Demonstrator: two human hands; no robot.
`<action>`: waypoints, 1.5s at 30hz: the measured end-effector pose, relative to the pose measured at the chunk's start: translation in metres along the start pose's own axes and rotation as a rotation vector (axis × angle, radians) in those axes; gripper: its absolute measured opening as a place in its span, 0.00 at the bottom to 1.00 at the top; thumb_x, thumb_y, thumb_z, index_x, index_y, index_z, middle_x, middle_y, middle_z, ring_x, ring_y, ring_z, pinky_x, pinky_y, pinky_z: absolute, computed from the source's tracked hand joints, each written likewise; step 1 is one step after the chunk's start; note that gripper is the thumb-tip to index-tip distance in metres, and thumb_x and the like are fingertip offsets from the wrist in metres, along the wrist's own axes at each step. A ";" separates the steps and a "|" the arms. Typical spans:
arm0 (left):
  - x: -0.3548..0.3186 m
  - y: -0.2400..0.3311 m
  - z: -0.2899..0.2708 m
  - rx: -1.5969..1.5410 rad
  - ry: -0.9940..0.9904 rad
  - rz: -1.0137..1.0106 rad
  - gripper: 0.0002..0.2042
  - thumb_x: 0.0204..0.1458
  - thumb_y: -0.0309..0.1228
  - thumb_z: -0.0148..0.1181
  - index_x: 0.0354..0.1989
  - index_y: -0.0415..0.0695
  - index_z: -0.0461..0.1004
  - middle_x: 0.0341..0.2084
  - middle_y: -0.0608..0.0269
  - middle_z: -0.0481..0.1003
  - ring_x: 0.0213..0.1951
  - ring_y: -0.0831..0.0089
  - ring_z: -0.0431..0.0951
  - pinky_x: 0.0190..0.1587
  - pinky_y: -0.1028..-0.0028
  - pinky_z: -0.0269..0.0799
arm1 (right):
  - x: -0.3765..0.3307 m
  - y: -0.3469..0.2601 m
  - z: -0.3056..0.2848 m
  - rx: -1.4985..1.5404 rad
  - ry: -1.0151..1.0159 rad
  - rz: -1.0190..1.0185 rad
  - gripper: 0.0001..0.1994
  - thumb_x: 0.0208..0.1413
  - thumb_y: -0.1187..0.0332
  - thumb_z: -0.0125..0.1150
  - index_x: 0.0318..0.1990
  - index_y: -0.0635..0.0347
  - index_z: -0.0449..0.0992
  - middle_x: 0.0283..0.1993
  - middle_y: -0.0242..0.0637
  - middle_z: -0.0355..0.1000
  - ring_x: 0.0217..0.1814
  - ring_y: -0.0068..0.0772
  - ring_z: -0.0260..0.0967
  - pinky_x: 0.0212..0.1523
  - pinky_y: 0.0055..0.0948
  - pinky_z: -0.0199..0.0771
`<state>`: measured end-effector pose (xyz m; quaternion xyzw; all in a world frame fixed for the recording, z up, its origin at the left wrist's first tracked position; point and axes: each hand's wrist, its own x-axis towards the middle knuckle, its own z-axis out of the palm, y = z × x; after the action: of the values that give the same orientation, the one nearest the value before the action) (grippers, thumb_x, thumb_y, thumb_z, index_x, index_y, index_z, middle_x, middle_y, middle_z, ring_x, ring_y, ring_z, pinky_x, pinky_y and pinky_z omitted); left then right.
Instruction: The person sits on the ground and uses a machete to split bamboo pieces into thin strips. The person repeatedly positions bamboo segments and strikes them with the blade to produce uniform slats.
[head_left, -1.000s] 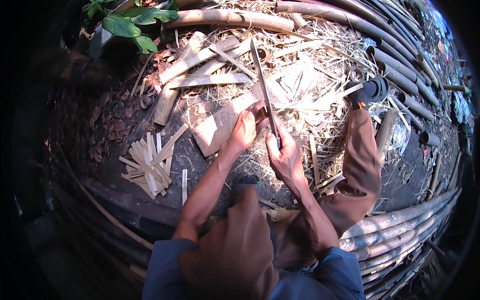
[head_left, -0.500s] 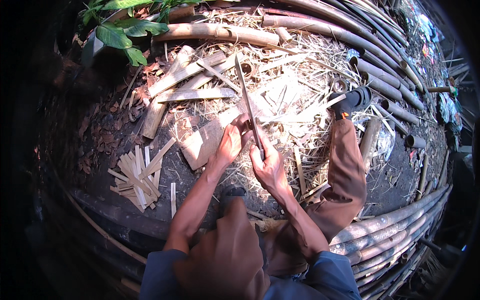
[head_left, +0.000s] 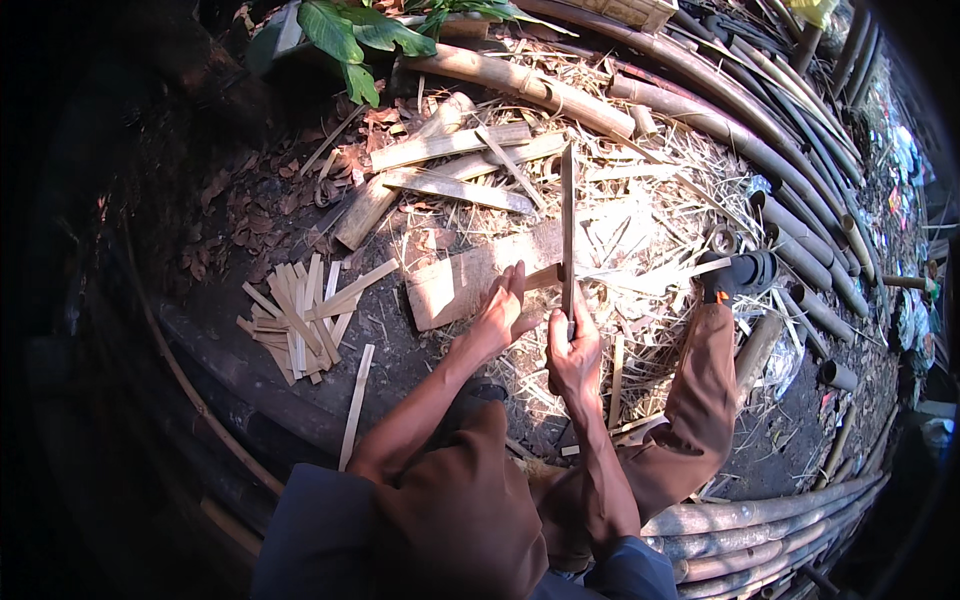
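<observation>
My right hand [head_left: 575, 355] is closed around the handle of a long knife [head_left: 568, 215], its blade pointing away from me, almost upright in the picture. My left hand [head_left: 497, 315] is just left of it, fingers stretched out and thumb apart. A short piece of bamboo [head_left: 543, 278] spans the gap between the left fingertips and the blade; whether it is attached to the blade I cannot tell. Under and beyond the hands lies a flat wooden board [head_left: 440, 290]. Thin bamboo strips [head_left: 305, 320] are heaped on the ground at left, with a single strip [head_left: 357, 405] nearer me.
Split bamboo lengths [head_left: 450, 150] lie beyond the board. Shavings [head_left: 650, 240] cover the ground around my outstretched right foot [head_left: 740, 275]. Bamboo poles [head_left: 720, 120] are stacked at the far right, and more poles [head_left: 760, 515] lie near right. A leafy plant [head_left: 365, 35] stands far left.
The view has shifted, so the scene sits further right. The knife has turned more upright. My left hand has moved apart from the blade, its fingers straightened, and the short bamboo piece now shows.
</observation>
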<state>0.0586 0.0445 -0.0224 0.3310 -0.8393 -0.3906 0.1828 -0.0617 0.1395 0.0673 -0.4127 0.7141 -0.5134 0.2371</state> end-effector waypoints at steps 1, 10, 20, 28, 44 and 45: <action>-0.010 -0.006 -0.011 0.033 -0.032 -0.010 0.37 0.54 0.37 0.58 0.68 0.33 0.47 0.65 0.37 0.53 0.66 0.44 0.55 0.66 0.57 0.53 | 0.005 -0.009 -0.001 -0.055 -0.010 -0.070 0.23 0.61 0.72 0.51 0.64 0.64 0.63 0.42 0.40 0.73 0.31 0.19 0.65 0.34 0.23 0.69; -0.033 0.009 -0.048 0.005 0.083 -0.183 0.20 0.55 0.34 0.58 0.54 0.39 0.67 0.51 0.42 0.70 0.54 0.48 0.70 0.58 0.60 0.65 | 0.006 0.000 0.010 0.030 -0.056 0.104 0.33 0.57 0.68 0.52 0.69 0.68 0.52 0.34 0.51 0.75 0.27 0.24 0.68 0.32 0.28 0.71; -0.022 0.030 -0.048 -0.088 0.118 -0.154 0.13 0.56 0.29 0.56 0.47 0.35 0.72 0.40 0.44 0.77 0.44 0.54 0.79 0.47 0.63 0.74 | 0.005 0.058 0.014 0.044 -0.014 0.282 0.25 0.58 0.65 0.54 0.61 0.67 0.67 0.18 0.26 0.62 0.20 0.16 0.56 0.22 0.23 0.59; -0.041 0.035 -0.050 -0.097 0.047 -0.263 0.12 0.57 0.30 0.56 0.44 0.34 0.74 0.38 0.47 0.78 0.41 0.58 0.79 0.46 0.66 0.73 | 0.006 0.058 0.001 -0.072 -0.217 0.332 0.20 0.56 0.68 0.53 0.55 0.69 0.71 0.27 0.47 0.76 0.26 0.30 0.72 0.31 0.33 0.72; -0.061 0.025 -0.064 -0.103 0.057 -0.398 0.13 0.58 0.31 0.55 0.45 0.35 0.76 0.38 0.49 0.79 0.40 0.61 0.80 0.44 0.67 0.74 | 0.017 0.017 0.002 0.071 -0.047 0.195 0.12 0.55 0.67 0.54 0.36 0.69 0.76 0.20 0.43 0.71 0.23 0.30 0.68 0.27 0.31 0.68; -0.067 0.021 -0.066 -0.104 0.064 -0.418 0.13 0.58 0.31 0.55 0.45 0.35 0.76 0.38 0.50 0.79 0.40 0.62 0.80 0.44 0.67 0.74 | 0.013 0.006 0.000 0.186 0.009 0.124 0.12 0.54 0.67 0.57 0.39 0.69 0.76 0.22 0.42 0.72 0.23 0.29 0.67 0.28 0.30 0.68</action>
<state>0.1350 0.0665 0.0324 0.5003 -0.7249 -0.4520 0.1410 -0.0704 0.1296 0.0625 -0.3417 0.6884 -0.5637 0.3026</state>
